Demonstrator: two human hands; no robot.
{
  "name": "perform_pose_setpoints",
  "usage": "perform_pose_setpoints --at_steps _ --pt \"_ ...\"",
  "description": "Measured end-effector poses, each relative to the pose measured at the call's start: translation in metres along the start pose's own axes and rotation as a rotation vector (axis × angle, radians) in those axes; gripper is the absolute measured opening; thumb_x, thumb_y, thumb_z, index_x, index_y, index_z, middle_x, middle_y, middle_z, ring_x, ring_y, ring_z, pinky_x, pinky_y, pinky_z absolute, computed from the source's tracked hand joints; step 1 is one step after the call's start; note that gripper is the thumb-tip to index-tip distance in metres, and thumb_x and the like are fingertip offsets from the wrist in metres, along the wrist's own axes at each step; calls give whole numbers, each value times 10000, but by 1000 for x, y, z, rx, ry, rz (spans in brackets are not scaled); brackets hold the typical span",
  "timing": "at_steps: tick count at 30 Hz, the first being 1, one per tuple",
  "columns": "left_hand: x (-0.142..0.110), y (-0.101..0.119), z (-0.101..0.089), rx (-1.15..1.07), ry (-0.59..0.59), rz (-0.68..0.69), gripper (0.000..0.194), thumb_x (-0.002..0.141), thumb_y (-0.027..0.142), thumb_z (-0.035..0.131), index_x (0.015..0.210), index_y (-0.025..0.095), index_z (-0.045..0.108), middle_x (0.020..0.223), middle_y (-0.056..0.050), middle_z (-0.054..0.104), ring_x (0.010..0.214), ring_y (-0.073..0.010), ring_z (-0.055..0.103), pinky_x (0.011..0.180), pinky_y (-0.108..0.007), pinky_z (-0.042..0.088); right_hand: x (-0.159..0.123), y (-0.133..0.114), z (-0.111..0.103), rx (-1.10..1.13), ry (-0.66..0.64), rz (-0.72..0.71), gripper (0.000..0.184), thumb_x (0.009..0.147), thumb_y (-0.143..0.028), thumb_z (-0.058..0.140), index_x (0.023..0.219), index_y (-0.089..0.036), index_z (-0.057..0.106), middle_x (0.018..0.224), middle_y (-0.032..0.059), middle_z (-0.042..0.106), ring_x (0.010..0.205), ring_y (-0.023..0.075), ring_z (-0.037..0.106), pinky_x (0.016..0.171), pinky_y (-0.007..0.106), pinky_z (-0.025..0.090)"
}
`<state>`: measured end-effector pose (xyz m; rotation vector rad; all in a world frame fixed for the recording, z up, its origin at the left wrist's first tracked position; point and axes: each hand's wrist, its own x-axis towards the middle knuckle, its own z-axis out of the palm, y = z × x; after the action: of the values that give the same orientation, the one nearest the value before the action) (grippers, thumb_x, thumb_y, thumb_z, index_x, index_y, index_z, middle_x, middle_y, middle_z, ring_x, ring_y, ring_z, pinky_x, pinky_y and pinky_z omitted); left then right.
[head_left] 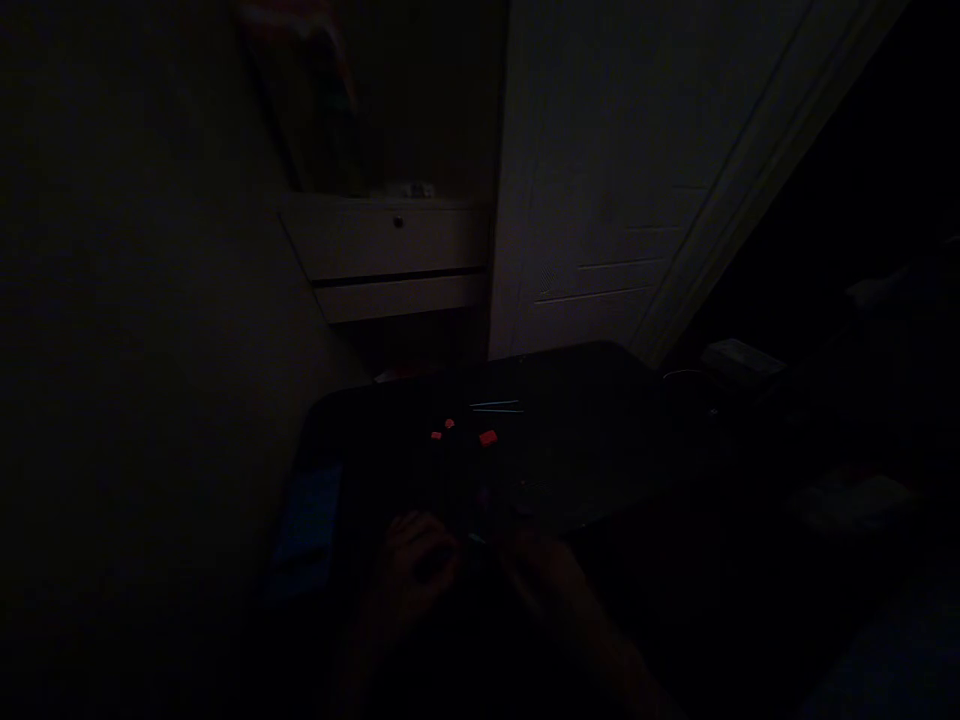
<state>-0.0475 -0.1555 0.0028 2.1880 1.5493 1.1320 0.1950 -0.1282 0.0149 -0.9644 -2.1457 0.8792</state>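
Observation:
The picture is very dark. My left hand [416, 555] is low over the near part of a black table, its fingers curled round towards the thumb. Facing it, my right hand [546, 572] has its fingers drawn together. Whatever either hand holds is lost in the dark. A small pale sliver [477, 538] shows between the two hands; I cannot tell which hand touches it. Beyond them lie a red block [488, 438] and two smaller red pieces, one at the left [436, 436] and one just behind it [449, 424]. Two thin light rods [495, 404] lie behind the red block.
The black table [585, 390] has a rounded far corner. A flat bluish thing [309, 520] lies along its left edge. Behind stand a drawer unit [401, 245] and a pale door [592, 180]. A box-like thing [742, 358] is at the right, beyond the table.

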Motion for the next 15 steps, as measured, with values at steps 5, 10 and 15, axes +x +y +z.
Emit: perform_pose_setpoints --at_steps 5,10,15 --pt "0 1 1 21 9 -11 154 878 94 768 881 248 769 905 9 800 889 -222 749 850 -377 543 -18 -7 41 174 162 127 335 1070 -182 523 1202 -210 829 1153 120 868 1017 283 854 946 353 656" --pt "0 1 2 31 13 -19 140 885 108 759 861 246 759 896 3 802 882 -235 748 861 -400 538 -22 -12 56 263 294 190 311 1098 -296 561 1144 -226 860 1101 100 885 945 272 866 882 308 671" --pt "1 2 2 28 12 -15 155 877 109 756 863 263 764 891 16 801 871 -222 752 852 -385 538 -24 -10 64 299 377 240 345 1100 -409 589 1109 -219 876 1072 100 889 917 270 864 853 293 671"
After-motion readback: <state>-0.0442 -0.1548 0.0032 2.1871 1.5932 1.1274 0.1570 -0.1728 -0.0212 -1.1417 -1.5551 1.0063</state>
